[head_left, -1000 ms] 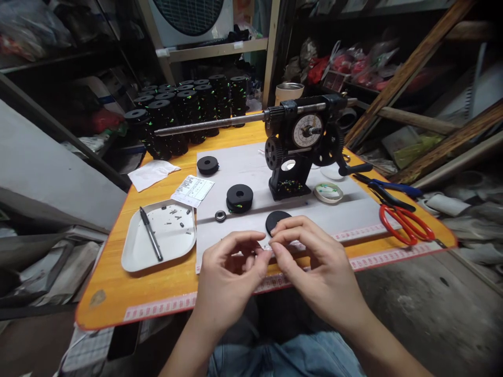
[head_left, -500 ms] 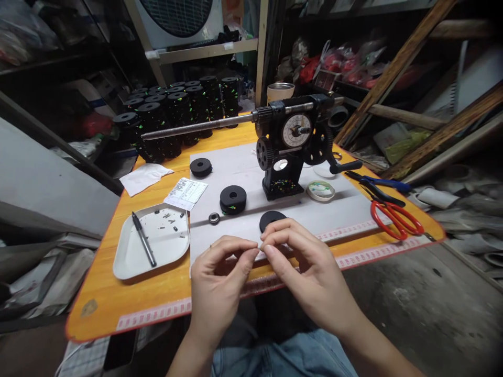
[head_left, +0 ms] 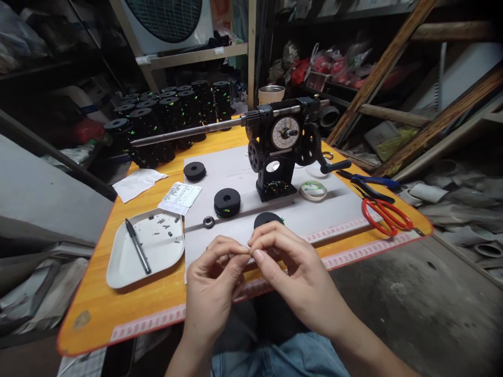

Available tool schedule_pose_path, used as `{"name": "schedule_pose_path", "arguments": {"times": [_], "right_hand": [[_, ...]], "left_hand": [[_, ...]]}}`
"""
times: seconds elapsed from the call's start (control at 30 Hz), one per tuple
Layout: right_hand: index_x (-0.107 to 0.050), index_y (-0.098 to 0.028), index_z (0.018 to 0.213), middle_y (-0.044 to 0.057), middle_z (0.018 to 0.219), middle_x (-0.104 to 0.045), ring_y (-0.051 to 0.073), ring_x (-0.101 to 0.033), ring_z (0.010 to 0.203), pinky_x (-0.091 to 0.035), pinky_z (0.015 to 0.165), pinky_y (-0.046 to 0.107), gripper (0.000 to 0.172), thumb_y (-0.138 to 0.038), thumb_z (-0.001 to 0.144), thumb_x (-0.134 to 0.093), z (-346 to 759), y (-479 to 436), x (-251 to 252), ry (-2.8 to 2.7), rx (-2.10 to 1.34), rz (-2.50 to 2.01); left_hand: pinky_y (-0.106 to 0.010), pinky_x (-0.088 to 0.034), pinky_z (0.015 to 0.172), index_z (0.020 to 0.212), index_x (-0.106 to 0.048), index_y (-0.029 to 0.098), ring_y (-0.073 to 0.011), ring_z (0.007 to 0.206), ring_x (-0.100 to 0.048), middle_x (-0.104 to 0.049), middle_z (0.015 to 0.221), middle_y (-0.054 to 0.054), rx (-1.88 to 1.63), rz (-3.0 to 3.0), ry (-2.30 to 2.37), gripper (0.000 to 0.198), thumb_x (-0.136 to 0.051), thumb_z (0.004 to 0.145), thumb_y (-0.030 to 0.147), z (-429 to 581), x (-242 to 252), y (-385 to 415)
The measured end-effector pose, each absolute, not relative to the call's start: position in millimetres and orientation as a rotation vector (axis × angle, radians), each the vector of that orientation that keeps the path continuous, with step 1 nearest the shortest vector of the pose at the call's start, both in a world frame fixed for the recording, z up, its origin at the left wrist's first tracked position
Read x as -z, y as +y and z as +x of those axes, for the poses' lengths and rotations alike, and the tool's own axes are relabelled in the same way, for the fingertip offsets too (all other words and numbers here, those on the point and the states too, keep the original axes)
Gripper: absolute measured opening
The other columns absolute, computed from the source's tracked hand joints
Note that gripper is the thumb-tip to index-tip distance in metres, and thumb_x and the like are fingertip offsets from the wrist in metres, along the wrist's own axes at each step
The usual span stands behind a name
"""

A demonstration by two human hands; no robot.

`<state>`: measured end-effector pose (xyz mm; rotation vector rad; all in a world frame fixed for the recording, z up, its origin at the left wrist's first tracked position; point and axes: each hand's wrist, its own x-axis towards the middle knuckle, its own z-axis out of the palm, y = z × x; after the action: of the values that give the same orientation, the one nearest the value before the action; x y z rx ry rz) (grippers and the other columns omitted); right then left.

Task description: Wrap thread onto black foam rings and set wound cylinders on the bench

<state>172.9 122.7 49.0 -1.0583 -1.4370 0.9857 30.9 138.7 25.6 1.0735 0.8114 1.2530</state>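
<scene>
My left hand (head_left: pixel 214 285) and my right hand (head_left: pixel 296 275) meet fingertip to fingertip above the front edge of the table. Both are closed in a pinch, thumb against index finger. Whatever lies between the fingertips is too small to make out. Just beyond the right fingers lies a black foam spool (head_left: pixel 268 219), partly covered by them. Another black spool (head_left: pixel 227 201), with a bit of green on its side, rests behind it to the left. A third black spool (head_left: pixel 194 170) sits farther back. Near the middle spool is a small dark metal ring (head_left: pixel 208 222).
A black hand-cranked winding machine (head_left: pixel 281 152) stands on the white board, its threaded rod reaching left. At left are a white tray (head_left: pixel 113 272) with a pen (head_left: pixel 137 246) and small dark bits. Red-handled scissors (head_left: pixel 387 215) and pliers (head_left: pixel 371 180) lie right. Stacked spools (head_left: pixel 168 115) fill the back left.
The view has shifted a little, so the table items sit slightly farther left. Both hands stay pinched together at the fingertips.
</scene>
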Motion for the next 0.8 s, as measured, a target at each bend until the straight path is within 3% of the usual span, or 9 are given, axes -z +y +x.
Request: {"name": "schedule_pose_path", "arguments": {"times": [0.3,0.8], "right_hand": [[-0.062,-0.020,0.084,0.005,0.094,-0.058,0.016,-0.058,0.085,-0.048,0.071,0.027,0.012,-0.019,0.093,-0.054,174.3,121.9,-52.2,-1.424,-1.032,-1.021],[-0.060,-0.020,0.087,0.004,0.095,-0.056,0.015,-0.057,0.083,-0.047,0.068,0.025,0.010,-0.017,0.094,-0.052,177.3,121.1,-49.0,-1.501,-0.969,-1.046]], "left_hand": [[-0.012,-0.025,0.036,0.079,-0.074,0.026,0.0024,0.042,-0.035,-0.050,0.078,0.005,-1.209,1.034,0.797,0.005,-0.072,0.082,0.023,29.6,-28.2,138.2],[-0.016,-0.024,0.034,0.081,-0.072,0.021,-0.0008,0.042,-0.032,-0.058,0.080,0.002,-1.195,1.141,0.888,0.005,-0.072,0.082,0.026,28.4,-28.7,138.1]]}}
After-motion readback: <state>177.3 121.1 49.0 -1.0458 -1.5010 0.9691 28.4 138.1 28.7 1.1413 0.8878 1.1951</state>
